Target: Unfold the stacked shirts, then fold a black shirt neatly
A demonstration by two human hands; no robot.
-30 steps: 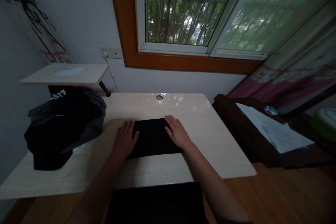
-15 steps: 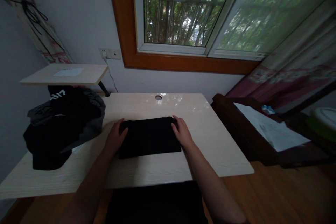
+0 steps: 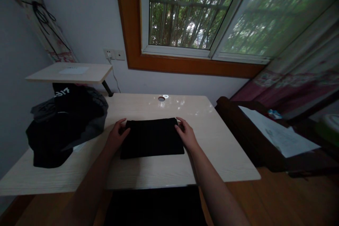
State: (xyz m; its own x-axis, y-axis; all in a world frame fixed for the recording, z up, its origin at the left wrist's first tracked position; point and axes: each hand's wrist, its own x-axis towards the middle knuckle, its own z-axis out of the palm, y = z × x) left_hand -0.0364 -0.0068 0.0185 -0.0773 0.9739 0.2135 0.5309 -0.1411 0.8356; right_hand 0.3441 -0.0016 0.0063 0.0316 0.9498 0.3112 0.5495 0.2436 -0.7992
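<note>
A folded black garment point(image 3: 152, 137), its exact kind not clear, lies flat as a neat rectangle on the pale wooden desk point(image 3: 219, 155). My left hand point(image 3: 117, 136) rests at its far left corner, the thumb on the cloth's edge and the fingers spread outside it. At the far right corner is my right hand point(image 3: 186, 135), thumb touching the cloth and fingers curved apart around the corner. Neither hand visibly clasps the cloth. A loose heap of black and grey clothing point(image 3: 71, 123) with white lettering sits on the left of the desk.
A small raised shelf point(image 3: 97, 74) carrying a paper overhangs the clothing heap. The desk has a round cable hole point(image 3: 161, 99) near the wall. To the right stands dark brown furniture point(image 3: 254, 144) with a white sheet point(image 3: 278, 134) on it. A window point(image 3: 190, 14) is ahead.
The view has shifted slightly. My right fingers have moved a little off the garment's far corner, leaving a gap beside it. The garment stays flat in about the same place.
</note>
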